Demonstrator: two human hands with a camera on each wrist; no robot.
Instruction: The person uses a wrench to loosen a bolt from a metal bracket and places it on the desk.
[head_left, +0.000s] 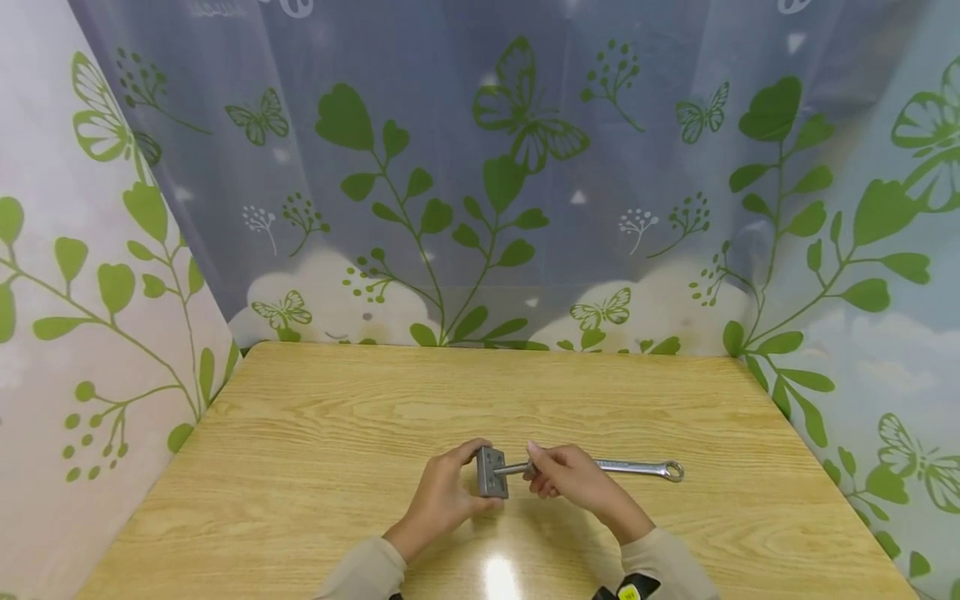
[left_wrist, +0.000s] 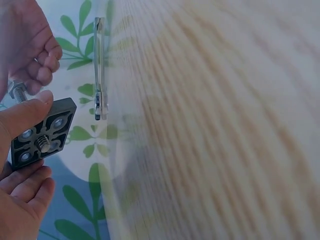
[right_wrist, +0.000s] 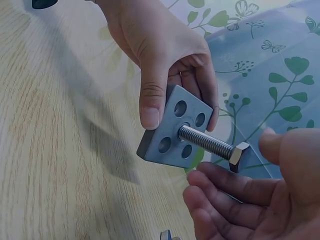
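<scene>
My left hand (head_left: 444, 493) grips a square grey metal plate (head_left: 491, 473) by its edges, thumb on one side and fingers on the opposite one. Several round holes surround the plate's centre, where a hex bolt (right_wrist: 210, 142) passes through. Its threaded tip (left_wrist: 44, 144) pokes out of the ribbed other face. Around the bolt's hex head (right_wrist: 239, 156) is my right hand (right_wrist: 260, 192), fingers loosely bent. The right wrist view shows a gap between the thumb and the head; whether a finger touches it, I cannot tell.
On the wooden table (head_left: 337, 417) lies a combination wrench (head_left: 637, 468), its ring end to the right and its other end hidden behind my right hand in the head view. Curtains with green leaves and butterflies (head_left: 480, 208) enclose the table's back and sides.
</scene>
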